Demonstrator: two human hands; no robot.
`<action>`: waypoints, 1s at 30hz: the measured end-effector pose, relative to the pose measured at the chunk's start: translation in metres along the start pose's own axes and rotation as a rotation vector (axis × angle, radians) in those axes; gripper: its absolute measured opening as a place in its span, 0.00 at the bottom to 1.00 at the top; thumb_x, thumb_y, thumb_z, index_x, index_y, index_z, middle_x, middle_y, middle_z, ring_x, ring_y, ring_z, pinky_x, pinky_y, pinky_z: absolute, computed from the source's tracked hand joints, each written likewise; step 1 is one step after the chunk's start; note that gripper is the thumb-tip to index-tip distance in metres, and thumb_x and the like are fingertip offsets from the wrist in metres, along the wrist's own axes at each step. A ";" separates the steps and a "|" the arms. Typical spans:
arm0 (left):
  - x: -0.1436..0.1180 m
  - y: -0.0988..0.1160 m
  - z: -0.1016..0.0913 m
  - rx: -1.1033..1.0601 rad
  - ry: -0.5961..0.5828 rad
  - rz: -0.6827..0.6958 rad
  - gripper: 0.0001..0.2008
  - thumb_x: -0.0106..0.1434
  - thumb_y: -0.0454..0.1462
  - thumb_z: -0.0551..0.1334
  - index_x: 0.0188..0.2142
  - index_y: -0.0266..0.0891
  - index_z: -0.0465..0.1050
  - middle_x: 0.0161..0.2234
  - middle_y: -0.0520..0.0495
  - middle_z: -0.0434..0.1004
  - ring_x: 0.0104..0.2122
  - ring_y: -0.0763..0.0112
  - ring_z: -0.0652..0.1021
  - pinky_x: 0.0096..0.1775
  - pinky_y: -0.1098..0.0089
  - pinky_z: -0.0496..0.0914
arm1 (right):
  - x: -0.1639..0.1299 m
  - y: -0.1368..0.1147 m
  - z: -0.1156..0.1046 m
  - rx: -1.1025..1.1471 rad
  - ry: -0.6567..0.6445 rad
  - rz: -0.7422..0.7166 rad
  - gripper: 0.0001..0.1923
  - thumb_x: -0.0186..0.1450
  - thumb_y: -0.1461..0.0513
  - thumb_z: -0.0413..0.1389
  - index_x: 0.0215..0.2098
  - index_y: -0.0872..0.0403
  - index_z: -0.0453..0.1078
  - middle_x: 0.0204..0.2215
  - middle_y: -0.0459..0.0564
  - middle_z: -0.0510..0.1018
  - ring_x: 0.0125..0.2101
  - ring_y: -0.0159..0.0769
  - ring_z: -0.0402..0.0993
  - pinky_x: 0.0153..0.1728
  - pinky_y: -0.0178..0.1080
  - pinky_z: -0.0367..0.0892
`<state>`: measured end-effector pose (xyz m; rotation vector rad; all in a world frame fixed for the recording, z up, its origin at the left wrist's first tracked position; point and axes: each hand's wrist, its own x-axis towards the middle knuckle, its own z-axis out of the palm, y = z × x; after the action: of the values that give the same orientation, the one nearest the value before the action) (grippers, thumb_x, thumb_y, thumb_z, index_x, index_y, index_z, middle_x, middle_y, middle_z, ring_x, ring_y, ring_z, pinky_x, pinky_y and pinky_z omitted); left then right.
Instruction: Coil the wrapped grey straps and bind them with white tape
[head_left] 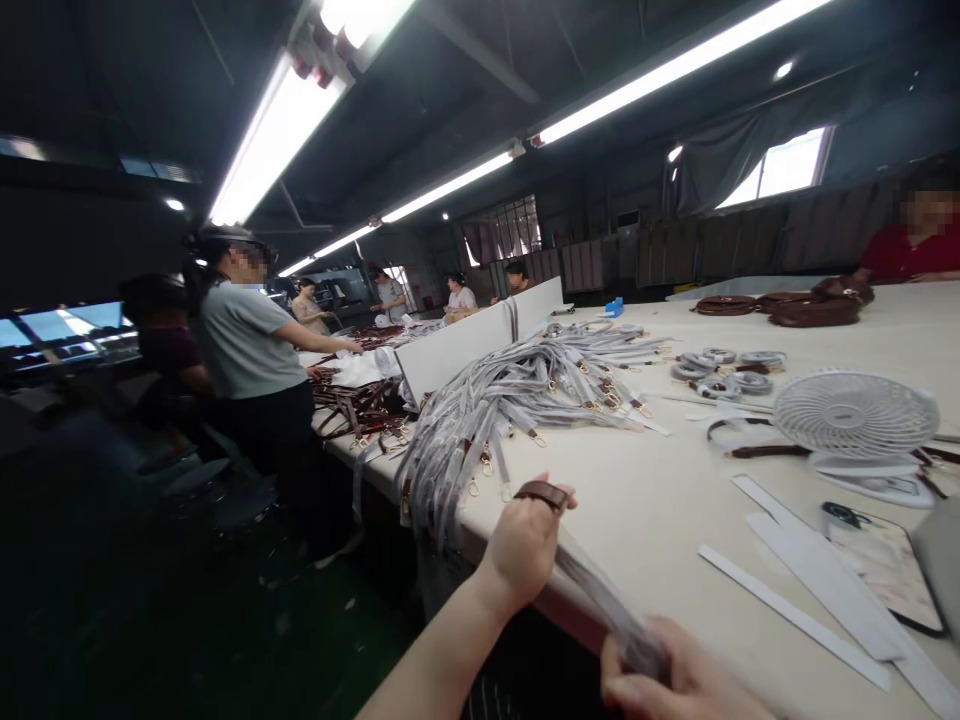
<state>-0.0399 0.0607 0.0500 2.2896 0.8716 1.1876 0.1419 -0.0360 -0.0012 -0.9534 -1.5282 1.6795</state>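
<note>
My left hand (525,545) is closed near the table's front edge. A brown end of a strap (541,492) loops over its fingers. From there the strap's length, in greyish clear wrapping, runs down to my right hand (679,672), which is closed around it and slightly blurred at the bottom of the view. The wrapped part is pulled fairly straight between both hands. Beyond my left hand lies a large pile of wrapped straps (480,400) with brown ends and gold-coloured metal clasps, some hanging over the table edge.
On the right of the table (645,520) lie a white fan (855,415), a phone (885,560), white strips (795,610) and coiled straps (724,372). Brown bags (810,305) sit farther back. A white upright board (480,335) divides the table. A person (251,340) stands at left; several others work beyond.
</note>
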 end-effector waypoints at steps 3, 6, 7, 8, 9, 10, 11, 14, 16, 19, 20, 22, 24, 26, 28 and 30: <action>-0.021 0.008 0.019 0.234 -0.372 0.154 0.16 0.66 0.31 0.48 0.48 0.34 0.70 0.41 0.36 0.79 0.43 0.55 0.78 0.51 0.55 0.70 | -0.013 -0.010 -0.023 0.201 0.092 -0.074 0.24 0.62 0.42 0.57 0.31 0.54 0.66 0.13 0.43 0.69 0.13 0.34 0.70 0.15 0.30 0.53; -0.034 0.022 0.032 0.253 -0.518 0.231 0.12 0.61 0.34 0.53 0.42 0.33 0.70 0.38 0.34 0.76 0.38 0.54 0.77 0.42 0.58 0.73 | -0.020 -0.020 -0.040 0.212 0.153 -0.161 0.22 0.63 0.46 0.58 0.25 0.55 0.69 0.09 0.42 0.66 0.13 0.35 0.70 0.16 0.32 0.55; -0.036 0.026 0.035 0.254 -0.532 0.227 0.10 0.61 0.36 0.54 0.40 0.34 0.70 0.36 0.35 0.76 0.36 0.54 0.77 0.40 0.59 0.72 | -0.021 -0.022 -0.043 0.198 0.175 -0.164 0.22 0.63 0.46 0.58 0.23 0.55 0.69 0.08 0.42 0.65 0.12 0.34 0.69 0.16 0.32 0.54; -0.036 0.029 0.037 0.262 -0.540 0.200 0.09 0.62 0.38 0.54 0.38 0.35 0.69 0.34 0.37 0.76 0.34 0.55 0.76 0.38 0.60 0.72 | -0.021 -0.021 -0.045 0.187 0.192 -0.154 0.22 0.63 0.46 0.58 0.22 0.55 0.69 0.08 0.41 0.64 0.12 0.33 0.68 0.16 0.32 0.54; -0.036 0.031 0.038 0.277 -0.547 0.153 0.10 0.65 0.40 0.53 0.35 0.36 0.69 0.32 0.38 0.76 0.32 0.57 0.76 0.36 0.61 0.71 | -0.021 -0.020 -0.047 0.180 0.208 -0.134 0.23 0.63 0.46 0.58 0.22 0.55 0.69 0.07 0.40 0.63 0.11 0.32 0.66 0.16 0.32 0.53; -0.036 0.032 0.039 0.288 -0.560 0.099 0.13 0.68 0.42 0.51 0.33 0.38 0.69 0.30 0.40 0.76 0.30 0.59 0.76 0.34 0.63 0.70 | -0.020 -0.017 -0.049 0.172 0.223 -0.112 0.23 0.62 0.46 0.58 0.22 0.55 0.69 0.07 0.40 0.62 0.11 0.31 0.63 0.15 0.32 0.52; -0.035 0.032 0.038 0.279 -0.580 0.045 0.17 0.70 0.43 0.48 0.31 0.39 0.68 0.29 0.42 0.76 0.28 0.62 0.75 0.33 0.65 0.68 | -0.019 -0.014 -0.051 0.156 0.235 -0.093 0.23 0.62 0.45 0.58 0.22 0.55 0.69 0.07 0.39 0.61 0.10 0.30 0.60 0.15 0.32 0.52; -0.035 0.030 0.035 0.034 -0.640 -0.146 0.25 0.71 0.48 0.44 0.26 0.40 0.67 0.23 0.47 0.72 0.23 0.69 0.72 0.29 0.70 0.65 | -0.016 -0.008 -0.059 -0.018 0.351 -0.078 0.23 0.64 0.46 0.56 0.23 0.55 0.69 0.11 0.41 0.66 0.13 0.30 0.61 0.18 0.34 0.59; -0.037 0.028 0.033 -0.284 -0.633 -0.362 0.29 0.70 0.53 0.44 0.23 0.39 0.67 0.17 0.52 0.65 0.17 0.74 0.66 0.23 0.73 0.61 | -0.016 -0.007 -0.061 -0.246 0.522 -0.145 0.17 0.62 0.49 0.59 0.33 0.55 0.72 0.24 0.49 0.77 0.25 0.39 0.74 0.30 0.39 0.70; -0.041 0.028 0.033 -0.740 -0.611 -0.639 0.31 0.66 0.60 0.48 0.23 0.38 0.67 0.12 0.56 0.58 0.10 0.79 0.56 0.14 0.75 0.50 | -0.015 -0.006 -0.049 -0.498 0.553 -0.285 0.28 0.60 0.56 0.60 0.58 0.52 0.63 0.53 0.57 0.73 0.53 0.50 0.69 0.56 0.51 0.63; -0.041 0.029 0.033 -0.861 -0.615 -0.676 0.30 0.64 0.60 0.50 0.24 0.38 0.67 0.11 0.57 0.58 0.09 0.79 0.54 0.13 0.75 0.48 | -0.013 -0.004 -0.041 -0.515 0.480 -0.294 0.31 0.61 0.59 0.58 0.61 0.52 0.60 0.57 0.58 0.70 0.56 0.49 0.66 0.59 0.52 0.60; -0.037 0.031 0.032 -1.049 -0.597 -0.688 0.26 0.63 0.58 0.56 0.27 0.38 0.66 0.11 0.59 0.57 0.09 0.80 0.55 0.12 0.76 0.47 | -0.007 0.005 -0.019 -0.481 0.324 -0.259 0.25 0.65 0.60 0.54 0.60 0.53 0.61 0.53 0.57 0.73 0.53 0.46 0.69 0.57 0.49 0.62; -0.028 0.031 0.029 -1.136 -0.498 -0.653 0.20 0.64 0.53 0.59 0.31 0.38 0.66 0.13 0.60 0.57 0.11 0.80 0.59 0.16 0.78 0.55 | 0.002 0.017 0.006 -0.408 0.215 -0.174 0.15 0.69 0.59 0.50 0.51 0.54 0.68 0.42 0.53 0.77 0.43 0.43 0.73 0.49 0.44 0.68; -0.017 0.024 0.026 -1.073 -0.289 -0.564 0.15 0.67 0.48 0.57 0.35 0.38 0.65 0.17 0.59 0.61 0.15 0.80 0.64 0.24 0.75 0.66 | 0.006 0.028 0.029 -0.327 0.070 -0.089 0.13 0.71 0.56 0.49 0.40 0.54 0.72 0.33 0.50 0.78 0.35 0.39 0.74 0.40 0.39 0.70; -0.009 0.011 0.022 -0.781 -0.017 -0.397 0.12 0.71 0.44 0.51 0.39 0.38 0.64 0.22 0.55 0.66 0.20 0.77 0.70 0.34 0.70 0.71 | 0.003 0.031 0.042 -0.221 -0.120 -0.036 0.17 0.71 0.53 0.50 0.32 0.55 0.73 0.28 0.47 0.76 0.29 0.35 0.72 0.34 0.36 0.68; -0.011 -0.007 0.022 -0.337 0.147 -0.177 0.14 0.72 0.42 0.46 0.40 0.38 0.65 0.26 0.50 0.70 0.25 0.71 0.74 0.38 0.64 0.72 | -0.007 0.023 0.043 -0.074 -0.223 -0.048 0.19 0.71 0.51 0.51 0.31 0.56 0.73 0.23 0.45 0.74 0.24 0.31 0.68 0.30 0.33 0.65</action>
<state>-0.0284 0.0567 0.0276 1.8395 0.8339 1.3220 0.1086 -0.0657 -0.0212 -0.7799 -1.7558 1.7523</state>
